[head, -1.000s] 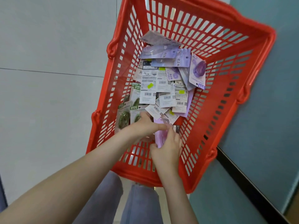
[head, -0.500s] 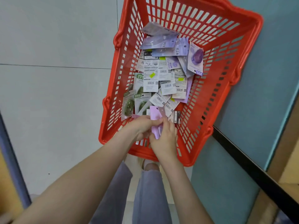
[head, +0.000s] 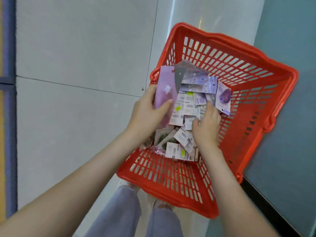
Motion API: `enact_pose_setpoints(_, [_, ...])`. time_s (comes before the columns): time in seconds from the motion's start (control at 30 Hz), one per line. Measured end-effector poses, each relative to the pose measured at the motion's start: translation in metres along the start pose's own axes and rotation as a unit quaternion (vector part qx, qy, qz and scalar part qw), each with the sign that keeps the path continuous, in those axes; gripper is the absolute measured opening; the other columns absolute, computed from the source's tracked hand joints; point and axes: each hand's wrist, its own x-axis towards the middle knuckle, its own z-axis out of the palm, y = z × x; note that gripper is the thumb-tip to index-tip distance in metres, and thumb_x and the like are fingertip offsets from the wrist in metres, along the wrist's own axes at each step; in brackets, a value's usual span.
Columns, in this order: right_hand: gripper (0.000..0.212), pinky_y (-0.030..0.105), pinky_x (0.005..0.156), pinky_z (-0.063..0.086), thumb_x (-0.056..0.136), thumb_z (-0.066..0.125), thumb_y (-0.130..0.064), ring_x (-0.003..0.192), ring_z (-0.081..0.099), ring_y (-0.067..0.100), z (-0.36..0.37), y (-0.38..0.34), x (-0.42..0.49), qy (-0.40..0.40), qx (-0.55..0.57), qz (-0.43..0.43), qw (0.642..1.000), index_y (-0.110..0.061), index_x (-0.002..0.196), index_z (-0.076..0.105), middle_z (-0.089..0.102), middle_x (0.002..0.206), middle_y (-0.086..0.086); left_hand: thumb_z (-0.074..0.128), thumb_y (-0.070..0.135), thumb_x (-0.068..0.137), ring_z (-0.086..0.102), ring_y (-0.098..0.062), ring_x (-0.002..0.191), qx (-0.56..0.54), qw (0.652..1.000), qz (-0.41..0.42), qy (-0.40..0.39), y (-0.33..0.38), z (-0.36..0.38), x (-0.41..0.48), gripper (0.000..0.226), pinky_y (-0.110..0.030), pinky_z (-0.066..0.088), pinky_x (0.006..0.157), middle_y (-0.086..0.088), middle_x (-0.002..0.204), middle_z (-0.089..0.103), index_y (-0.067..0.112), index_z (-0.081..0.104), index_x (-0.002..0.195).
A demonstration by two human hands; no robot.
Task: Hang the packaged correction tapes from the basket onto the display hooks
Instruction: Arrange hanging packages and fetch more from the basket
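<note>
Over basket (head: 171, 182), pink packet (head: 165, 88) in left hand (head: 145, 113)

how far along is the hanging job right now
Done: nothing visibly hung; no display hooks are in view. In hand: the left hand grips a pink package lifted above the red basket, while the right hand reaches into the pile of packages; whether it grips one is unclear. Left: nearly everything, since the pile lies in the basket.

Pale trousers (head: 126, 212), bare arms.
Loose grey-lilac cloth on both legs, light shoes (head: 126, 184) (blurred) at the hems; left hand (head: 145, 113), right hand (head: 205, 127) and forearms bare.
</note>
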Motion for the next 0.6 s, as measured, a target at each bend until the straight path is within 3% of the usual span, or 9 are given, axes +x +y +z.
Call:
enact_pose_setpoints(0.13, [0.08,0.043,0.117,0.016,0.084,0.055,-0.004,0.144,0.02,0.031,0.03,-0.014,0.07,-0.02,-0.117,-0.136,0.984,-0.008,0.152,0.014,0.023,0.156,0.016,0.061,0.031,0.077,0.059,-0.016,0.084,-0.056,0.998,-0.012,0.022,-0.003,-0.021,0.024,0.036,-0.048,0.049,0.085,-0.013,0.096,0.066,0.005,0.057,0.102])
enact_pose_setpoints(0.27, [0.083,0.048,0.116,0.011,0.091,0.053,-0.026,0.146,0.009,0.028,0.062,-0.005,0.099,-0.101,-0.216,-0.108,0.965,-0.02,0.154,0.0,0.011,0.16,0.011,0.064,0.022,0.084,0.061,-0.014,0.087,-0.09,0.996,-0.009,0.027,-0.017,-0.031,0.028,0.027,-0.036,0.05,0.081,-0.01,0.097,0.066,0.006,0.058,0.104])
enact_pose_setpoints(0.33, [0.078,0.049,0.108,0.019,0.09,0.052,-0.031,0.138,0.023,0.032,0.067,0.002,0.09,-0.085,-0.256,-0.104,0.957,-0.025,0.154,0.008,0.024,0.154,0.012,0.064,0.011,0.089,0.061,-0.006,0.084,-0.114,0.993,-0.022,0.021,-0.025,-0.033,0.025,0.018,-0.025,0.05,0.077,0.0,0.093,0.066,0.008,0.059,0.106])
enact_pose_setpoints(0.43, [0.061,0.054,0.099,0.033,0.09,0.056,-0.024,0.112,0.049,0.037,0.075,0.014,0.06,-0.029,-0.302,-0.152,0.941,-0.024,0.147,0.035,0.053,0.125,0.017,0.062,0.008,0.09,0.062,-0.002,0.082,-0.136,0.99,-0.046,0.014,-0.033,-0.034,0.018,0.019,-0.017,0.049,0.072,0.003,0.093,0.066,0.009,0.059,0.108])
enact_pose_setpoints(0.6, [0.056,0.051,0.094,0.034,0.091,0.053,-0.015,0.109,0.048,0.039,0.064,0.041,0.004,-0.081,-0.287,-0.075,0.952,-0.023,0.144,0.04,0.05,0.124,0.018,0.062,0.008,0.09,0.063,-0.011,0.088,-0.176,0.98,-0.085,0.046,-0.046,-0.033,0.006,0.021,-0.021,0.049,0.073,-0.007,0.1,0.067,0.007,0.06,0.111])
